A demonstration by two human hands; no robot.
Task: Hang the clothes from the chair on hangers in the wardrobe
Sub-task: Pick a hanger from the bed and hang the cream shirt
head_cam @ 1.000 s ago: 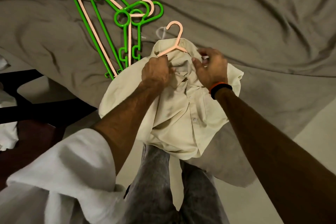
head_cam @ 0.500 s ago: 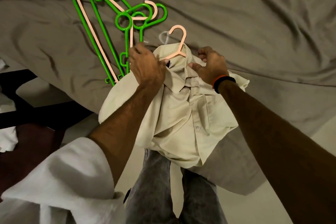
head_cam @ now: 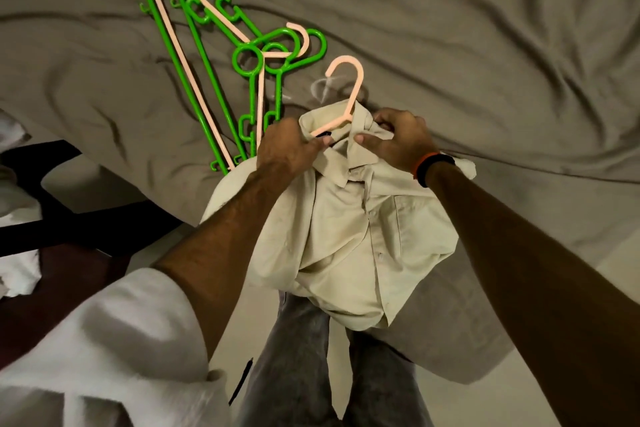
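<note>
A beige button-up shirt [head_cam: 349, 236] lies at the near edge of the bed and hangs down over my legs. A peach hanger [head_cam: 348, 94] sits inside its collar, hook pointing away from me. My left hand [head_cam: 289, 147] pinches the left side of the collar next to the hanger's arm. My right hand [head_cam: 398, 142] grips the right side of the collar; an orange and black band is on that wrist. The rest of the hanger is hidden under the fabric.
Several green and peach hangers [head_cam: 221, 55] lie in a pile on the grey bedsheet [head_cam: 485, 45], left of the shirt. A dark chair [head_cam: 52, 204] with white clothes [head_cam: 17, 274] stands at the left. A faint clear hanger hook [head_cam: 320, 87] lies behind the collar.
My left hand has moved from the shirt's left shoulder back onto the collar. Both hands now hold the collar close together around the hanger's neck.
</note>
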